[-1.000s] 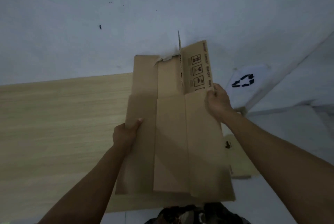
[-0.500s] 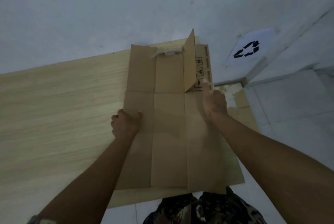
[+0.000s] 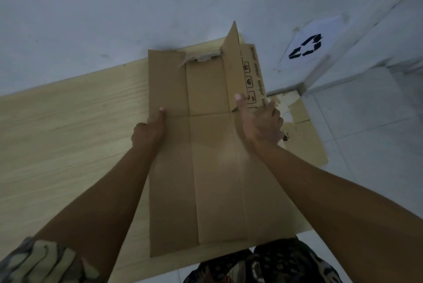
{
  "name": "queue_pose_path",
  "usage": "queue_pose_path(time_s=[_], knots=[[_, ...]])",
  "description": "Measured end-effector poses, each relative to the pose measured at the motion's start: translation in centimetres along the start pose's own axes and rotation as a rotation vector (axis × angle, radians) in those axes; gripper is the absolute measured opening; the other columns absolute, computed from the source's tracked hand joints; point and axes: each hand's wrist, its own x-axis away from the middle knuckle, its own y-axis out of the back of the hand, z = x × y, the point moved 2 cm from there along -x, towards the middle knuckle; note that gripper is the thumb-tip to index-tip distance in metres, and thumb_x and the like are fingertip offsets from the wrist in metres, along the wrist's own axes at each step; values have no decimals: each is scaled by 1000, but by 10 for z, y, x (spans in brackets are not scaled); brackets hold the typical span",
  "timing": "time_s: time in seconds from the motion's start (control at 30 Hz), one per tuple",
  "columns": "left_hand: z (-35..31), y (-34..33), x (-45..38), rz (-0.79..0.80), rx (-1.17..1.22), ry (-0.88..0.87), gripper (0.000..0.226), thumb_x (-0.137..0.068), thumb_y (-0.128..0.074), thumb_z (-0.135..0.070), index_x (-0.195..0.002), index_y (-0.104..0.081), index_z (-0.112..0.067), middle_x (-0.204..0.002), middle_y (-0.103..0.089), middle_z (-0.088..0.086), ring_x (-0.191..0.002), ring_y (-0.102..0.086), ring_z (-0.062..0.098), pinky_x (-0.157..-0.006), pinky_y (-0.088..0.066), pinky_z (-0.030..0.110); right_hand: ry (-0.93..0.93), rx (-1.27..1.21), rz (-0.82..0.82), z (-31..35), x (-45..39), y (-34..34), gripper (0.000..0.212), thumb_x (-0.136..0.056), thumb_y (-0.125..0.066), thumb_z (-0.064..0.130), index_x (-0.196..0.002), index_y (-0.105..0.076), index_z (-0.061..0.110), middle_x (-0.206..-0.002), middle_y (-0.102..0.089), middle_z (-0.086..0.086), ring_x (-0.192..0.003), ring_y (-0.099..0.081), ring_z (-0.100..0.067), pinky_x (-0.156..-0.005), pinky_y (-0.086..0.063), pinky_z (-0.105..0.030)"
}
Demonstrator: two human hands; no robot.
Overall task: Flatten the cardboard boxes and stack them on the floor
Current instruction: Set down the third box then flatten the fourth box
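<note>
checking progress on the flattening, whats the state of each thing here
cardboard box: opened flat, held over the table
printed flap: standing up, not yet flat
left hand: grips the box's left edge, thumb on top
right hand: holds the box at the flap's base
cardboard on floor: lying flat, torn
recycling sign: stuck to wall

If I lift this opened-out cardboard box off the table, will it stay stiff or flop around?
The cardboard box will probably bend along its creases, which run lengthwise and across. One flap already stands up, so the panels likely swing freely. It looks thin and light, and the left hand and right hand at its edges seem enough.
</note>
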Motion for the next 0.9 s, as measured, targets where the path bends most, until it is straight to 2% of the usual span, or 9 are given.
queue_pose_path(time_s=[0.1,0.2,0.33,0.43,0.53,0.63,0.7,0.8,0.9], knots=[[0,1,1,-22,-11,-77,88,-84,-45,-77,-131,-59,-4,-135,-57,20,-124,-53,38,-101,-41,39,-46,51,26,4,-9,-4,108,-75,-49,85,-151,-30,11,-151,-36,-13,-138,-33,-34,-107,-32,-58],[-2,6,0,-20,-48,-160,83,-86,-43,-75,-126,-63,-6,-128,-61,21,-118,-56,39,-97,-42,40,-93,68,75,4,-23,-5,86,-83,-61,66,-144,-35,10,-146,-38,-13,-135,-36,-34,-105,-37,-56],[5,13,-4,55,-3,-253,80,-87,-44,-73,-125,-64,-6,-127,-62,22,-117,-58,39,-100,-46,41,-110,-5,146,2,-33,-1,80,-82,-72,54,-139,-39,9,-141,-52,-12,-129,-51,-35,-103,-44,-44],[10,18,-4,144,100,-300,78,-81,-48,-75,-118,-69,-9,-119,-67,18,-109,-63,34,-97,-51,45,-49,20,190,6,-36,9,79,-77,-75,55,-138,-48,13,-135,-58,-8,-122,-57,-33,-96,-46,-38],[4,20,0,152,121,-324,69,-85,-50,-68,-114,-70,-8,-115,-69,16,-106,-65,33,-95,-52,46,106,92,231,22,-36,17,65,-80,-76,48,-129,-58,10,-120,-63,-7,-107,-61,-26,-80,-45,-29],[-5,20,10,104,89,-331,60,-93,-49,-58,-116,-69,-7,-116,-67,19,-108,-62,36,-95,-49,41,235,109,220,38,-24,15,35,-86,-70,36,-110,-65,11,-102,-67,-5,-91,-65,-23,-72,-50,-28],[-12,18,19,63,41,-340,55,-97,-47,-52,-114,-69,-4,-118,-66,20,-110,-60,37,-92,-44,37,284,177,195,45,-12,11,26,-91,-62,32,-107,-62,12,-104,-65,-6,-93,-65,-27,-73,-51,-30],[-21,17,35,17,9,-354,50,-99,-47,-46,-107,-70,-2,-116,-67,18,-109,-60,37,-89,-43,36,325,256,167,46,1,15,14,-97,-52,28,-100,-50,14,-102,-56,-7,-94,-60,-27,-70,-44,-31],[-29,16,50,-6,-34,-394,50,-100,-46,-45,-107,-69,-1,-115,-67,20,-110,-59,38,-82,-40,33,346,239,125,36,3,32,12,-98,-50,26,-97,-46,14,-99,-54,-7,-86,-55,-25,-67,-40,-30]])
